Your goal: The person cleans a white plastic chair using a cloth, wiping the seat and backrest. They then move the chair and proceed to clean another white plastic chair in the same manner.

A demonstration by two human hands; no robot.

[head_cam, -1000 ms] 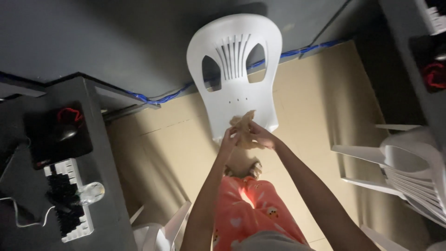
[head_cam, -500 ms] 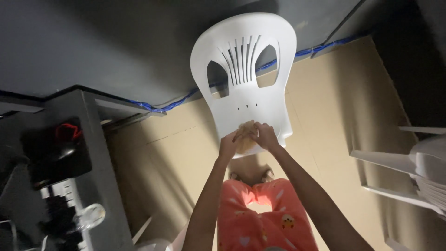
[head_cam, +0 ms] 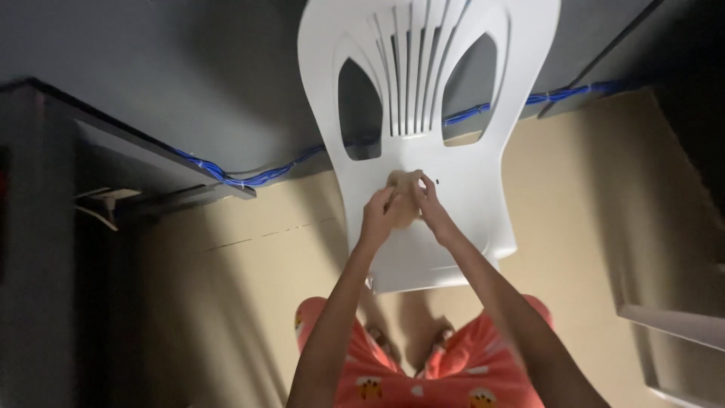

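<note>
Both hands, left hand (head_cam: 379, 217) and right hand (head_cam: 432, 205), pinch a small tan roundish lump (head_cam: 404, 198) between them above the white plastic slatted chair (head_cam: 423, 136); it shows no clear long axis.

The white chair (head_cam: 423, 143) now sits closer and higher in view.

Both arms outstretched, left hand (head_cam: 377, 219) and right hand (head_cam: 433, 211) together, fingers curled.

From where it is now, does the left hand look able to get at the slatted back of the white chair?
Probably yes. The left hand is raised over the seat of the white chair, pinching a small tan object together with the right hand. Nothing visible lies between it and the slats just beyond.
</note>
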